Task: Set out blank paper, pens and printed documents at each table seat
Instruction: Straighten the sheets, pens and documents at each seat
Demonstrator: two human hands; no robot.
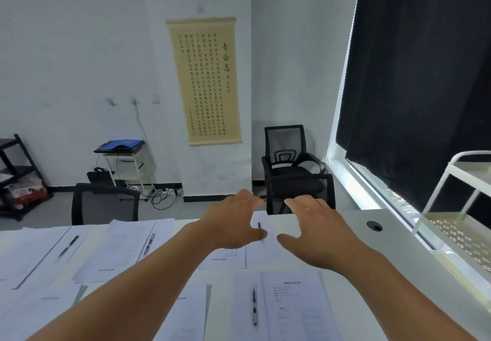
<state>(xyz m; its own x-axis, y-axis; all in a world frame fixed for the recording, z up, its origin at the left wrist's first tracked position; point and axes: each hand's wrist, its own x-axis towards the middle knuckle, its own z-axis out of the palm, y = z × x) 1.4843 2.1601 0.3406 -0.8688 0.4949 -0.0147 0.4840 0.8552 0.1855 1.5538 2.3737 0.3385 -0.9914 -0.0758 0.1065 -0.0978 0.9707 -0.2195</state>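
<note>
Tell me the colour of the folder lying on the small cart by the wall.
Blue folder, seen in the head view.

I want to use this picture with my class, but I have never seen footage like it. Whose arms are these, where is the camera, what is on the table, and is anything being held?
There is no machine here. The single picture comes from a wide-angle camera worn on a person's head, looking forward and down, so the two bare arms are the wearer's own.

The left hand and right hand reach over the far side of a white table. Their fingers are spread and relaxed, and neither hand grips anything. Between them lies a pen on a blank sheet, beside a printed document.

Similar sets of paper and pen lie at other places, for example a nearer pen beside a printed page. Beyond the table stands a black office chair, and a calligraphy scroll hangs on the wall.
</note>
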